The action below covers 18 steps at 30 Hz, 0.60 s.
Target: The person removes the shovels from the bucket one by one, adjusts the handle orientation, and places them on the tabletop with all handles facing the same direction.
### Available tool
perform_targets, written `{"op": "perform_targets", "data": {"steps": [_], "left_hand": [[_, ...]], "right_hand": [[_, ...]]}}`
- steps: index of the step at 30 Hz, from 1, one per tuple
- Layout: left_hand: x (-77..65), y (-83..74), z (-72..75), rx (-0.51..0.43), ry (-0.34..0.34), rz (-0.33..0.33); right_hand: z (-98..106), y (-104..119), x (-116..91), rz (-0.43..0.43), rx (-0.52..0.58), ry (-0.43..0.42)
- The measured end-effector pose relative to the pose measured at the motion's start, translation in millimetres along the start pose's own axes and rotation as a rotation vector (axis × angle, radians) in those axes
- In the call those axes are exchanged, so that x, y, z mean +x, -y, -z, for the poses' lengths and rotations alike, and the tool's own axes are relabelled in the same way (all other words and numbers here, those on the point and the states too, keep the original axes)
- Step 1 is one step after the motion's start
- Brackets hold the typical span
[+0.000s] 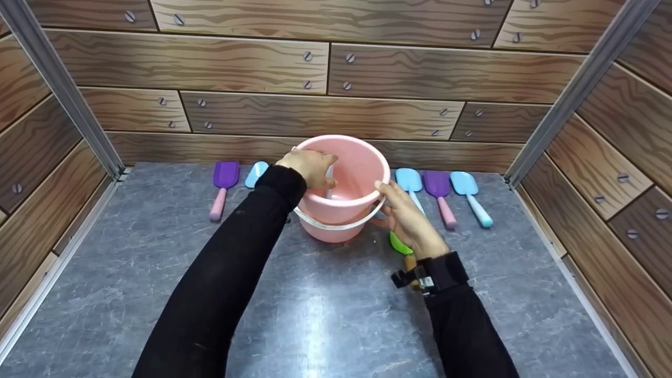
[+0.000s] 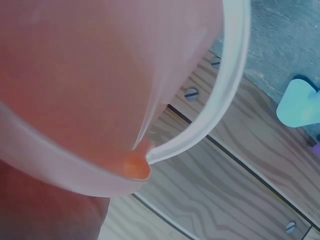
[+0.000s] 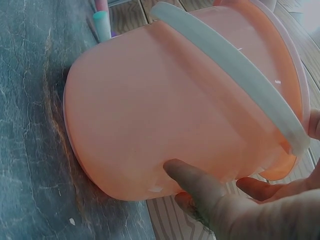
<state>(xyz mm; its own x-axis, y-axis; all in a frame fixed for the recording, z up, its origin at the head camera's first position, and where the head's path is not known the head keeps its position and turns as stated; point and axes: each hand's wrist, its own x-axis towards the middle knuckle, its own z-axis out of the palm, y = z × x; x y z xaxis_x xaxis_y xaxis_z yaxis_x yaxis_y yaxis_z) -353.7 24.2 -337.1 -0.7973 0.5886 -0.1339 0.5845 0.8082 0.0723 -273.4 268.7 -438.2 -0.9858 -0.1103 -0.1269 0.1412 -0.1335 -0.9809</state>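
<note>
A pink bucket point(image 1: 336, 210) stands near the back wall, its white bail point(image 1: 341, 227) hanging across the front. My left hand point(image 1: 310, 167) reaches over the left rim with curled fingers inside. Between thumb and finger it grips a pale narrow thing point(image 1: 329, 190), whose kind I cannot tell. The left wrist view has the bucket wall point(image 2: 75, 75) and bail point(image 2: 235, 60) in front of most of that hand. At the right rim, my right hand point(image 1: 412, 220) holds the bucket, thumb at the edge, fingers against the side point(image 3: 150, 100).
Right of the bucket lie two light blue shovels point(image 1: 464, 182) and a purple one point(image 1: 437, 184) between them. To the left are another purple shovel point(image 1: 227, 173) and a partly hidden light blue one point(image 1: 256, 174). A green tool point(image 1: 400, 244) lies under my right wrist. Wood-patterned walls point(image 1: 241, 63) enclose the table.
</note>
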Motion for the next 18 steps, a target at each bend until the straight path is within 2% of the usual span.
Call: {"op": "perform_targets", "data": {"steps": [6,14,17,18], "left_hand": [[0.4,-0.7,3.4,-0.024,0.016,0.013],[2.7,2.3,4.1,0.007,-0.021,-0.033],[9.6,5.7,0.2,0.003,-0.018,-0.033],[16.9,9.3,-4.6,0.002,-0.017,-0.033]], "right_hand": [[-0.8,-0.5,0.0,-0.001,0.015,0.010],[-0.8,0.8,0.8,-0.002,0.014,-0.004],[-1.0,1.5,0.5,-0.006,0.008,-0.006],[-0.9,1.8,0.5,-0.008,0.006,-0.007]]}}
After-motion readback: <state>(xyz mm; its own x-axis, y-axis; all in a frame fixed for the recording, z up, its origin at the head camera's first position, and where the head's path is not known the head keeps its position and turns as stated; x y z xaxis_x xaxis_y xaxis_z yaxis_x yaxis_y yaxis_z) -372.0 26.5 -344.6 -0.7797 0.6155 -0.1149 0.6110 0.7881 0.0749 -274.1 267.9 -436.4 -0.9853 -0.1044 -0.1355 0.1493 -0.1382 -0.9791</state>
